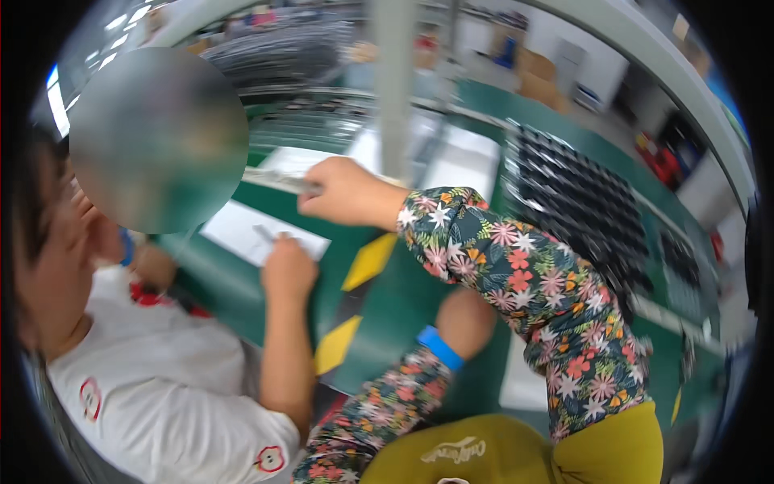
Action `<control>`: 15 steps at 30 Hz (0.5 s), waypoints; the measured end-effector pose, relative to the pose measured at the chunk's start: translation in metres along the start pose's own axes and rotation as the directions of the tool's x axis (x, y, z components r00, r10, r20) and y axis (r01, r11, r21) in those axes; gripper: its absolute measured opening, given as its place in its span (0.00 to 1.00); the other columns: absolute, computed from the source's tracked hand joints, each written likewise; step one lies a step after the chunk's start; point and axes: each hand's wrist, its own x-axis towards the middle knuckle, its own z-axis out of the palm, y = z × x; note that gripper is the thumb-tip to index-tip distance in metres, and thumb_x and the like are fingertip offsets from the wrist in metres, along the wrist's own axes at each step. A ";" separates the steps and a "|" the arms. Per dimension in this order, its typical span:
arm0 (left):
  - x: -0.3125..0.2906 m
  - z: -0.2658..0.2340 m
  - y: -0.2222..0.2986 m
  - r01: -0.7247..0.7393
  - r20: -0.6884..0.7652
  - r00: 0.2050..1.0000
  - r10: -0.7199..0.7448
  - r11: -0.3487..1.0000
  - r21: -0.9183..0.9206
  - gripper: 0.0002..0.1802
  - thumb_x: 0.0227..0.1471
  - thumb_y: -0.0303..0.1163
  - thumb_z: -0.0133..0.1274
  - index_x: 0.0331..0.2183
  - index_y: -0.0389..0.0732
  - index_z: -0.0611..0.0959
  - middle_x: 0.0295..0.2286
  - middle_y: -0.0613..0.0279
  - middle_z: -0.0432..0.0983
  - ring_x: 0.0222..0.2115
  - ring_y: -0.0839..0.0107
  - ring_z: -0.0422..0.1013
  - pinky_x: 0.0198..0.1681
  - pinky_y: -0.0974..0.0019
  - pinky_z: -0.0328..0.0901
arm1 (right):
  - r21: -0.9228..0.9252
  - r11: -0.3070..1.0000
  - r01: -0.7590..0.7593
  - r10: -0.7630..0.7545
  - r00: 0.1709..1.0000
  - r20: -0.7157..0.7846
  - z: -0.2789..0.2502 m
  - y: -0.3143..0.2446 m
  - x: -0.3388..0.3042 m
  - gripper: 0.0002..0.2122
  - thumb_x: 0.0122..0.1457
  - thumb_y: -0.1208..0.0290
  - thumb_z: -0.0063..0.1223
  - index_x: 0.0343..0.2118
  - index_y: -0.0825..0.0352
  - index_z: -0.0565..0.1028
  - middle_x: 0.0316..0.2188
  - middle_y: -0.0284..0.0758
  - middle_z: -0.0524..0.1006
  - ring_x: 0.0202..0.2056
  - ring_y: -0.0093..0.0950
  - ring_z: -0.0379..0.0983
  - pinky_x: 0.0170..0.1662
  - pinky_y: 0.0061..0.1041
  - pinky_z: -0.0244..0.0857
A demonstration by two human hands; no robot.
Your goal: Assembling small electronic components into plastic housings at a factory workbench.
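My right hand (343,192) reaches far across to the left, fingers closed in a pinch. A small grey piece (311,190) shows at its fingertips, too blurred to name. My left hand (469,321) hovers over the green table near the middle, below my right forearm; its fingers are hidden and smeared. Just left of my right hand's reach, a co-worker's hand (288,266) is over a white sheet (242,228), next to a small grey thing (262,234) on it.
The co-worker (161,371) sits close at my left. Yellow-and-black tape (339,343) crosses the green table (395,282). A tray of black parts (576,189) lies at the right. White sheets (463,161) lie beyond a pale upright post (393,89). Another white sheet (520,379) is beneath my right arm.
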 end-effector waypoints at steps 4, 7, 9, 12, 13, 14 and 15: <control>0.026 -0.028 0.011 0.062 0.163 0.983 -0.081 0.991 0.118 0.10 0.43 0.27 0.48 0.33 0.40 0.77 0.25 0.48 0.73 0.26 0.51 0.71 0.24 0.52 0.65 | -0.043 0.996 -0.079 0.081 0.995 0.061 -0.094 -0.052 -0.106 0.13 0.47 0.63 0.57 0.21 0.70 0.74 0.15 0.39 0.70 0.18 0.30 0.68 0.24 0.30 0.61; 0.033 -0.028 0.019 -0.090 0.106 0.990 0.088 0.996 0.013 0.12 0.44 0.21 0.49 0.35 0.37 0.77 0.28 0.50 0.74 0.29 0.52 0.71 0.31 0.56 0.66 | -0.124 0.939 -0.321 0.313 0.946 -0.081 -0.169 -0.059 -0.202 0.14 0.52 0.61 0.55 0.22 0.70 0.73 0.14 0.31 0.66 0.17 0.19 0.59 0.21 0.23 0.55; 0.037 -0.014 0.034 -0.068 0.127 0.989 0.078 0.994 -0.082 0.13 0.44 0.19 0.49 0.36 0.36 0.77 0.30 0.51 0.74 0.30 0.55 0.71 0.33 0.60 0.66 | -0.153 0.839 -0.522 0.479 0.842 -0.247 -0.210 -0.067 -0.288 0.12 0.53 0.64 0.55 0.24 0.69 0.74 0.13 0.27 0.64 0.18 0.15 0.57 0.21 0.21 0.53; 0.031 -0.012 0.050 0.086 0.111 0.992 -0.060 0.964 -0.252 0.14 0.45 0.17 0.48 0.38 0.35 0.78 0.31 0.54 0.74 0.30 0.65 0.72 0.32 0.69 0.66 | -0.166 0.748 -0.643 0.542 0.736 -0.406 -0.237 -0.073 -0.398 0.08 0.53 0.69 0.54 0.25 0.69 0.75 0.13 0.26 0.62 0.18 0.15 0.57 0.21 0.21 0.53; 0.026 -0.013 0.052 0.201 0.146 0.976 -0.164 0.933 -0.298 0.14 0.48 0.18 0.47 0.39 0.36 0.78 0.31 0.58 0.74 0.29 0.73 0.71 0.31 0.74 0.64 | -0.179 0.643 -0.744 0.630 0.647 -0.429 -0.237 -0.080 -0.425 0.08 0.52 0.70 0.55 0.25 0.70 0.75 0.13 0.28 0.61 0.18 0.16 0.57 0.21 0.21 0.53; 0.021 -0.011 0.046 0.253 0.205 0.959 -0.194 0.915 -0.316 0.16 0.51 0.18 0.46 0.44 0.33 0.75 0.35 0.60 0.72 0.31 0.78 0.69 0.33 0.77 0.64 | -0.190 0.528 -0.828 0.700 0.550 -0.455 -0.234 -0.086 -0.449 0.07 0.51 0.70 0.55 0.24 0.70 0.74 0.14 0.30 0.61 0.19 0.16 0.57 0.21 0.22 0.53; 0.020 -0.009 0.049 0.328 0.254 0.937 -0.239 0.850 -0.412 0.16 0.51 0.18 0.45 0.44 0.33 0.74 0.33 0.61 0.72 0.28 0.80 0.68 0.29 0.78 0.63 | -0.216 0.461 -0.860 0.720 0.505 -0.476 -0.232 -0.085 -0.477 0.07 0.50 0.71 0.55 0.24 0.71 0.74 0.14 0.33 0.61 0.18 0.19 0.58 0.21 0.23 0.53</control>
